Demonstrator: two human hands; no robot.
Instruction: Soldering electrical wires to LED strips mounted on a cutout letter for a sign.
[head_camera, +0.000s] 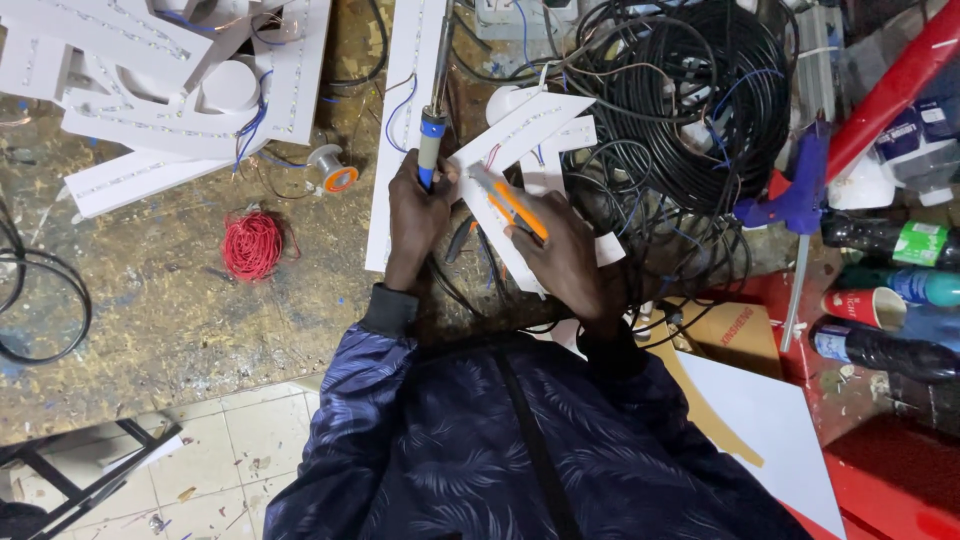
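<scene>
My left hand (415, 210) is closed around a soldering iron (432, 135) with a blue and grey handle, its shaft pointing away from me. In my right hand (565, 255) is an orange-handled hand tool (512, 205), its tip near the thin red and blue wires on a white angular sign piece (525, 125). The piece lies on the worn workbench (170, 300) between both hands. The two hands are close together over this piece.
A red wire coil (252, 245) and a small solder spool (331, 168) lie to the left. White letter shapes (170, 70) are stacked at the back left. Black cable coils (690, 90), a blue glue gun (800, 190), bottles (890, 240) and a red tube (900, 75) crowd the right.
</scene>
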